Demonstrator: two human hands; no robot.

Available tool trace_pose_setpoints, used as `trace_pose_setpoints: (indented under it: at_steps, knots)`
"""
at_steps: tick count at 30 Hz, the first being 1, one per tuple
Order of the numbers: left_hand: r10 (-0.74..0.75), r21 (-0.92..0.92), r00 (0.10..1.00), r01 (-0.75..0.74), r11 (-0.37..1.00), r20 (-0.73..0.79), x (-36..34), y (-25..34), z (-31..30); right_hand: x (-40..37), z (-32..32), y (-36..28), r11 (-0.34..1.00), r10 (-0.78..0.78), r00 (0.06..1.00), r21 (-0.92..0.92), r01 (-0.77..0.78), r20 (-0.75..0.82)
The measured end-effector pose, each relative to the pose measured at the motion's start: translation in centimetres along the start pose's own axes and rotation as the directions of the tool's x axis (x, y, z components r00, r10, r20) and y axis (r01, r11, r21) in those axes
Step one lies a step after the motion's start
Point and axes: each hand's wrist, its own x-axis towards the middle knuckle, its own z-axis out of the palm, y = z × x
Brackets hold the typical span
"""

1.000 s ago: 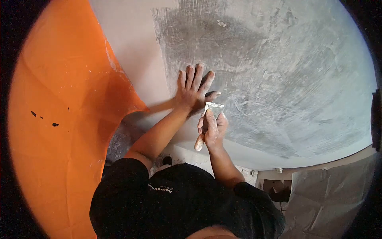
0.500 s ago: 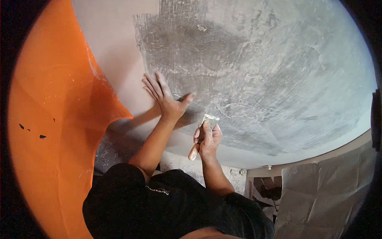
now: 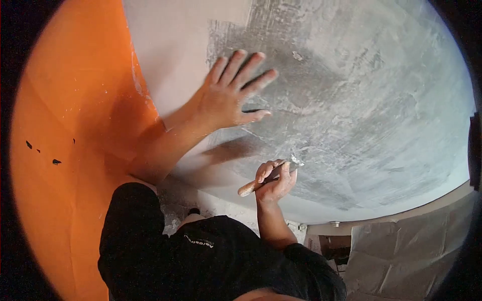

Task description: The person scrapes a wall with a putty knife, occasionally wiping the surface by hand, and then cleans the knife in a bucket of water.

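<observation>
Head view, looking along a wall (image 3: 170,45). The left hand (image 3: 226,98) lies flat against the wall, fingers spread and unclenched, holding nothing. Its fingertips rest on the edge of a grey patch (image 3: 351,100) of rough, streaked filler, and the heel of the palm lies on the smooth pale band beside the patch. The hand's shadow falls on the wall just below it.

The right hand (image 3: 273,183) is lower and well apart from the left. It is closed around a knife (image 3: 248,188), whose wooden handle end sticks out of the fist to the left. The blade (image 3: 296,161), flecked with white filler, points up and to the right and meets the lower part of the grey patch. Whether the blade presses on the wall or only nears it cannot be told.

An orange surface (image 3: 75,125) fills the left of the view, spotted with white and marked by a few dark chips. The person's black shirt (image 3: 211,261) occupies the bottom. Creased paper sheets (image 3: 411,251) lie at lower right, below the wall.
</observation>
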Motion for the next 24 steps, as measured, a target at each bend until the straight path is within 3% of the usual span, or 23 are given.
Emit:
trace_pose_setpoints:
  at_steps: [2,4,7,10,14,15,18,19,24]
  knots:
    - [-0.161,-0.038,0.987,0.161,0.986,0.004,-2.1,-1.1,0.1,0.3,0.9,0.3,0.999,0.021,0.999,0.040,-0.020,-0.030]
    - [-0.181,-0.019,0.983,0.181,0.983,0.034,-4.3,-1.3,0.9,0.4,1.6,1.3,0.987,0.059,0.997,-0.147,-0.064,-0.040]
    - [-0.403,-0.017,0.909,0.407,0.913,0.106,-7.6,-0.6,2.2,0.1,2.8,2.8,0.965,0.124,0.992,-0.232,-0.123,-0.008]
    - [-0.492,-0.135,0.868,0.497,0.857,0.066,-9.9,0.3,3.5,-0.2,4.4,3.6,0.931,0.140,0.990,-0.343,-0.121,0.032]
    - [-0.475,-0.142,0.880,0.471,0.871,0.010,-13.6,-1.2,5.1,-0.8,6.4,5.5,0.927,0.169,0.983,-0.351,-0.133,0.076]
    - [-0.493,-0.153,0.868,0.496,0.855,0.060,-14.5,-1.8,5.0,-1.1,6.7,6.0,0.913,0.188,0.980,-0.380,-0.148,0.069]
    - [-0.477,-0.055,0.874,0.483,0.874,0.089,-16.8,-4.3,4.7,-1.6,7.8,8.0,0.920,0.133,0.991,-0.374,-0.121,0.006]
    - [-0.477,-0.097,0.878,0.478,0.873,0.037,-17.4,-5.0,4.9,-1.6,7.9,8.5,0.916,0.141,0.990,-0.380,-0.128,0.009]
    - [-0.441,-0.129,0.893,0.449,0.884,0.084,-18.3,-5.9,5.0,-0.4,10.5,8.1,0.890,0.089,0.996,-0.449,-0.081,-0.003]
